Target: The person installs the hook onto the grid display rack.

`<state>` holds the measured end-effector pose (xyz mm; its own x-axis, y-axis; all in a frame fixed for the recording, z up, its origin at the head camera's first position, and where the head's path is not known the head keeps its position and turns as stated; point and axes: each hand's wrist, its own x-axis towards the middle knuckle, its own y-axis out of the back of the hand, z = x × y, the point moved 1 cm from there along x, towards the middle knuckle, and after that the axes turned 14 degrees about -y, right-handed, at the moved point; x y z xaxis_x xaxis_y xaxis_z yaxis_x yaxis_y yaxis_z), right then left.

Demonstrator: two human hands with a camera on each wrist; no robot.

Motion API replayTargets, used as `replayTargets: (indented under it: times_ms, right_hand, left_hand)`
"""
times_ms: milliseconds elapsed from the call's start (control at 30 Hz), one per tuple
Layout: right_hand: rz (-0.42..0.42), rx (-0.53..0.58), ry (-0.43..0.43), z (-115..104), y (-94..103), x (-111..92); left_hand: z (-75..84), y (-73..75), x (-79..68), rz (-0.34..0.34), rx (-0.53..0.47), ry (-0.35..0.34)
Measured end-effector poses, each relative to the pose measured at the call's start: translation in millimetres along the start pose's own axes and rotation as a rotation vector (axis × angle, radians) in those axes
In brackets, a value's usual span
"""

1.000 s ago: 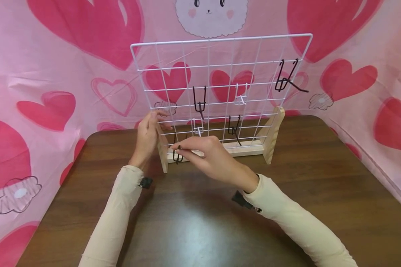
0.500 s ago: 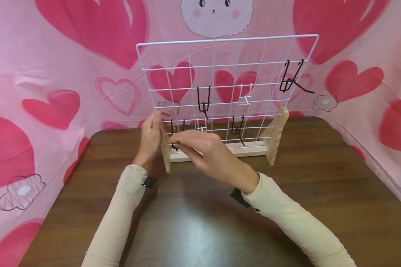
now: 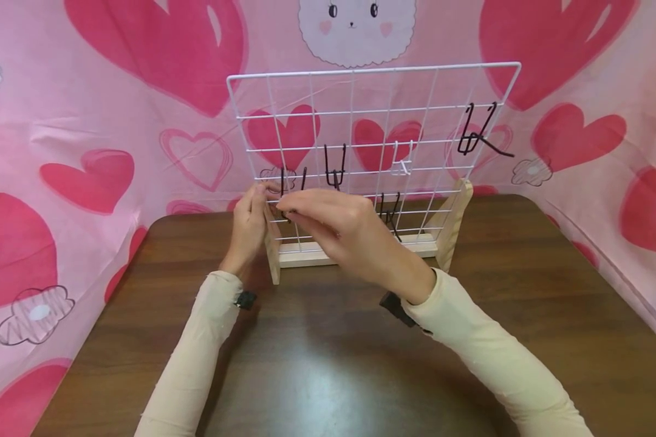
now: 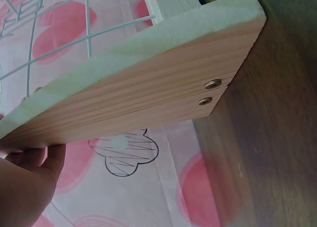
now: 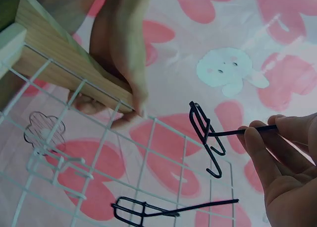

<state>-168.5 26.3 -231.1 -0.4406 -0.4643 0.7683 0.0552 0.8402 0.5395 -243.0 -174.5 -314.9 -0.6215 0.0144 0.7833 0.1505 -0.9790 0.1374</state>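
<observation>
My left hand (image 3: 248, 227) grips the upper end of the rack's left wooden side panel (image 4: 148, 83), thumb and fingers on either side of it. Between the thumb and fingers of my right hand (image 5: 285, 157) is the prong of a black wire hook (image 5: 199, 122). The hook's two bent ends stand apart from the white wire grid (image 5: 141, 172), in front of its left part. In the head view my right hand (image 3: 344, 230) covers most of this hook and part of the grid's lower rows.
Other black hooks hang on the grid: one upper right (image 3: 472, 136), one left of centre (image 3: 336, 167), one low (image 3: 389, 209) beside my right hand. White hooks hang there too, one (image 3: 401, 161) near the middle. The rack stands on a brown table (image 3: 317, 364) before a pink heart-patterned cloth (image 3: 191, 36).
My right hand has risen with the black hook, from the grid's bottom left to a higher row. It now hides the lower white hook in the head view. My left hand keeps its grip.
</observation>
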Motion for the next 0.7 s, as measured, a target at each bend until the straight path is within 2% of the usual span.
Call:
replayTargets:
  times_ms: [267,367,700]
  right_hand:
    - [-0.009,-0.012,-0.002,1,10.0,10]
    - [-0.002,-0.036,0.003,1,13.5,14]
    - [-0.02,-0.098,0.005,5,18.2,28]
  left_hand:
    - [-33.3,-0.3,-2.8,0.02,-0.114,-0.002]
    - [-35.4,-0.1,-3.1,0.023,-0.138,-0.001]
    - [-32.6,-0.2,-5.6,0.013,-0.123,0.018]
